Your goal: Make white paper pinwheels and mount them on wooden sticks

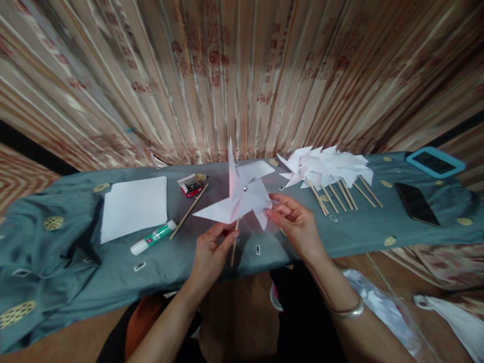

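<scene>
A white paper pinwheel (247, 194) with a silver pin at its centre is held up above the table between my hands. My left hand (215, 247) is closed around its thin wooden stick, just below the blades. With thumb and fingers, my right hand (293, 219) pinches the edge of the right-hand blade. Left of the pinwheel lie a loose wooden stick (189, 212), a small red and white box of pins (191, 186) and a green and white glue stick (153, 238).
White paper sheets (136, 209) are stacked at left. Several finished pinwheels (328, 169) overlap at the back right, sticks towards me. Farther right lie a black phone (416, 203) and a blue-framed device (434, 161). A grey-green cloth (287, 247) covers the table; a curtain (242, 75) hangs behind.
</scene>
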The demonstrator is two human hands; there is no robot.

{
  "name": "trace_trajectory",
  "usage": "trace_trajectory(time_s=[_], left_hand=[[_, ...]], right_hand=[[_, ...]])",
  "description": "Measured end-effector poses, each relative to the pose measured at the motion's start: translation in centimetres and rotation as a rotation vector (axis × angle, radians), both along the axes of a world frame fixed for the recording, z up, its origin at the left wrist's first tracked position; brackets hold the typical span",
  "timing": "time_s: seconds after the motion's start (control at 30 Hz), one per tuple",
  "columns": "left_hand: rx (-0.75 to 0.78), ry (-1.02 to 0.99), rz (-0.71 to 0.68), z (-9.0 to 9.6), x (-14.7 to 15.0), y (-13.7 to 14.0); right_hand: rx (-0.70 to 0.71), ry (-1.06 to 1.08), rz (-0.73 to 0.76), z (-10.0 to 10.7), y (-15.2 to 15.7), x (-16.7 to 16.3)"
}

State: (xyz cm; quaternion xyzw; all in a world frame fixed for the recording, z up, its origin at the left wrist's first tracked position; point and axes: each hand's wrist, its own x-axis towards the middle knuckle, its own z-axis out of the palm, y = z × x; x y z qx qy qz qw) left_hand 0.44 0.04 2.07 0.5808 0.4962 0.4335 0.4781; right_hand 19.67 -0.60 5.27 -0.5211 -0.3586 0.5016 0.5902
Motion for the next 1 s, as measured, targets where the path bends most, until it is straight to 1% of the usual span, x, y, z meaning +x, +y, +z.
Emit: trace_trajectory(time_s=[0.1, 0.23, 0.33, 0.4, 0.43, 0.47, 0.5, 0.53, 0.63, 0.67, 0.7, 0.73, 0.8, 0.9, 1.0], left_hand=[[-0.024, -0.058, 0.020, 0.0, 0.1, 0.1], [-0.026, -0.099, 0.000, -0.1, 0.0, 0.2], [-0.041, -0.150, -0.019, -0.1, -0.2, 0.2], [-0.048, -0.166, -0.015, -0.2, -0.4, 0.2], [-0.050, -0.168, -0.009, -0.3, -0.5, 0.3], [-0.052, -0.171, -0.002, -0.3, -0.5, 0.3], [-0.055, -0.175, 0.001, -0.4, -0.6, 0.3], [-0.060, -0.182, 0.002, -0.4, -0.6, 0.4], [-0.088, -0.213, -0.008, -0.4, -0.5, 0.3], [-0.098, -0.221, -0.018, -0.3, -0.5, 0.2], [-0.107, -0.228, -0.029, -0.2, -0.4, 0.1], [-0.115, -0.230, -0.039, -0.1, -0.4, 0.1], [-0.117, -0.216, -0.060, 0.1, -0.3, 0.0], [-0.095, -0.161, -0.063, 0.1, -0.4, 0.0], [-0.080, -0.137, -0.020, -0.1, -0.4, 0.1]], right_hand=[[-0.057, 0.086, 0.070, 0.2, -0.1, -1.2], [-0.069, 0.140, 0.197, 0.4, -0.7, -3.0], [-0.085, 0.093, 0.361, 0.7, -1.6, -4.0], [-0.089, 0.009, 0.463, 1.2, -2.2, -3.9], [-0.075, -0.046, 0.485, 1.4, -2.4, -3.6], [-0.044, -0.102, 0.468, 1.6, -2.6, -3.2], [-0.001, -0.165, 0.408, 1.8, -2.6, -2.5], [0.055, -0.231, 0.300, 1.9, -2.4, -1.8], [0.228, -0.469, -0.174, 1.7, -1.5, 0.4], [0.275, -0.559, -0.242, 1.5, -1.1, 1.0], [0.299, -0.624, -0.267, 1.3, -0.7, 1.5], [0.307, -0.661, -0.255, 1.0, -0.3, 1.8], [0.285, -0.665, -0.198, 0.6, 0.1, 2.0], [0.217, -0.575, -0.152, 0.1, 0.4, 1.8], [0.164, -0.417, -0.089, -0.3, 0.3, 1.3]])
